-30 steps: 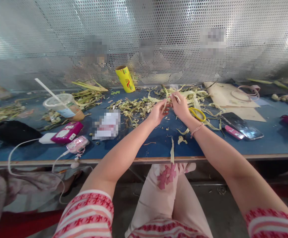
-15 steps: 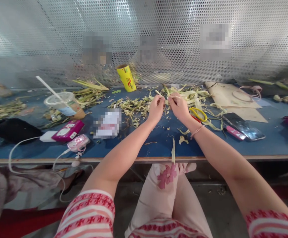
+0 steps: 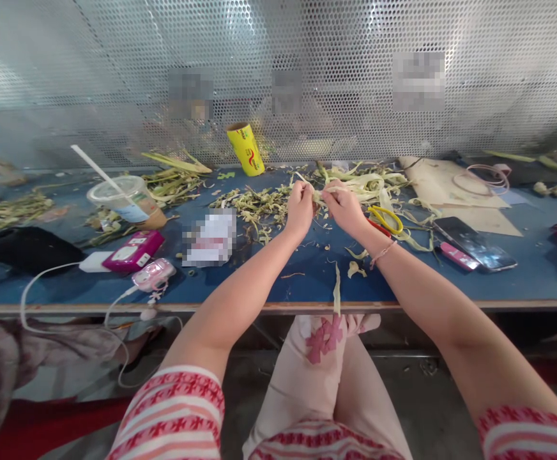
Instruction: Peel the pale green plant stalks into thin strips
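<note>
Above the middle of the blue table, my left hand (image 3: 301, 208) and my right hand (image 3: 344, 206) are close together, both with fingers pinched. Between them runs a thin pale plant strip (image 3: 319, 193), one end poking up past my left fingers. Its exact kind cannot be made out. Behind my right hand lies a heap of long pale green strips (image 3: 379, 185). Left of my left hand, small curled plant scraps (image 3: 254, 207) are scattered. Yellow-and-red handles (image 3: 388, 220), looking like scissors, rest beside my right wrist. A single dry strip (image 3: 336, 287) overhangs the front edge.
Leftward stand a plastic cup with a straw (image 3: 125, 201), a magenta box (image 3: 137, 250) with a white cable and a black pouch (image 3: 29, 249). A yellow tube (image 3: 246, 150) leans by the perforated metal panel (image 3: 336, 38). Rightward are a phone (image 3: 477, 246) and brown paper (image 3: 444, 182).
My hands stay close together, and their fingers have shifted slightly along the pale strip. The whole view has moved a little; the things on the table look unmoved.
</note>
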The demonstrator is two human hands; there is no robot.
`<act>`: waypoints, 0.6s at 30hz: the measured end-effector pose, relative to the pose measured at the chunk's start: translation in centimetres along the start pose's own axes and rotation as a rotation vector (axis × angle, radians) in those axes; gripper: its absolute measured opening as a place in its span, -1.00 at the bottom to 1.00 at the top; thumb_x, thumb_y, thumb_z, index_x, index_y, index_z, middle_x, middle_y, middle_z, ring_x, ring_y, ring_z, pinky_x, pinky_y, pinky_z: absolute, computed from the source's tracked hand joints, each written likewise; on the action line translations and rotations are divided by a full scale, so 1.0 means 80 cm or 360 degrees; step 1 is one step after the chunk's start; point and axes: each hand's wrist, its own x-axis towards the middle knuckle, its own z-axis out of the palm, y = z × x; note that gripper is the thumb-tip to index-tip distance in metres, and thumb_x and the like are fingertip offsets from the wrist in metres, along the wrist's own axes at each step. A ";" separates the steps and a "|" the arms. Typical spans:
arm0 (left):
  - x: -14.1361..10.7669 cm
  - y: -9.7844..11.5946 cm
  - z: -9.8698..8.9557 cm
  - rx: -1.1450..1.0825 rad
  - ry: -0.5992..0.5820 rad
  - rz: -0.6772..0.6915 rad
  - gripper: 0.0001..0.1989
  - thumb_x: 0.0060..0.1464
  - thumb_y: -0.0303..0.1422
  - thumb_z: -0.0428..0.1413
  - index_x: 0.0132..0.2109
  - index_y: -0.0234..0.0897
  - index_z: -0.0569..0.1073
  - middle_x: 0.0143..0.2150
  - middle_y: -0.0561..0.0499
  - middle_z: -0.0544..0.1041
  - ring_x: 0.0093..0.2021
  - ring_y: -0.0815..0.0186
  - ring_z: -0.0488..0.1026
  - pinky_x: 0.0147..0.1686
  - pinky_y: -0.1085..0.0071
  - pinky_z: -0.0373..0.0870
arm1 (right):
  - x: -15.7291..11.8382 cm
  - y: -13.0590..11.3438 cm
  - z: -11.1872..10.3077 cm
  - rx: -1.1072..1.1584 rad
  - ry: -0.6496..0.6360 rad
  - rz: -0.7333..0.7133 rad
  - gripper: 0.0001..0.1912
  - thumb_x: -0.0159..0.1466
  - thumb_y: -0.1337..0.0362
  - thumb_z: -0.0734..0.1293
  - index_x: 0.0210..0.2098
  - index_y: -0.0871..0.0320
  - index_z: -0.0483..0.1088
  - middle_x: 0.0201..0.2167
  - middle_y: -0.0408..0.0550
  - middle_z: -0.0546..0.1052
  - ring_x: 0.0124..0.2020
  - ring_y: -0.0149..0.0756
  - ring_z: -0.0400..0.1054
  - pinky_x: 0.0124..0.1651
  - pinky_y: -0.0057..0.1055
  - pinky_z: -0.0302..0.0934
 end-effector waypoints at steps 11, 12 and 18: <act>0.005 0.003 -0.007 0.0149 0.0131 0.0139 -0.76 0.16 -0.12 0.10 -0.24 -0.19 0.31 -0.52 0.13 0.22 -0.49 0.43 0.28 -0.43 0.47 0.18 | -0.006 -0.007 -0.003 0.0326 -0.0070 0.0164 -0.67 0.22 0.05 0.33 -0.51 0.10 0.23 -0.65 -0.26 0.19 -0.64 -0.48 0.09 -0.51 -0.44 0.03; 0.005 0.004 -0.007 0.0167 0.0136 0.0159 -0.77 0.16 -0.14 0.11 -0.25 -0.20 0.31 -0.52 0.13 0.22 -0.48 0.42 0.28 -0.42 0.47 0.17 | -0.004 -0.005 -0.003 0.0327 -0.0023 0.0179 -0.66 0.21 0.04 0.34 -0.52 0.10 0.23 -0.65 -0.26 0.19 -0.63 -0.48 0.08 -0.51 -0.44 0.02; 0.001 0.008 -0.005 0.0256 0.0094 0.0287 -0.81 0.18 -0.23 0.12 -0.32 -0.19 0.30 -0.53 0.13 0.21 -0.50 0.43 0.25 -0.45 0.48 0.13 | 0.006 0.015 -0.001 0.0346 0.0243 0.0334 -0.63 0.17 -0.01 0.35 -0.53 0.11 0.21 -0.66 -0.25 0.20 -0.58 -0.45 0.11 -0.51 -0.46 0.01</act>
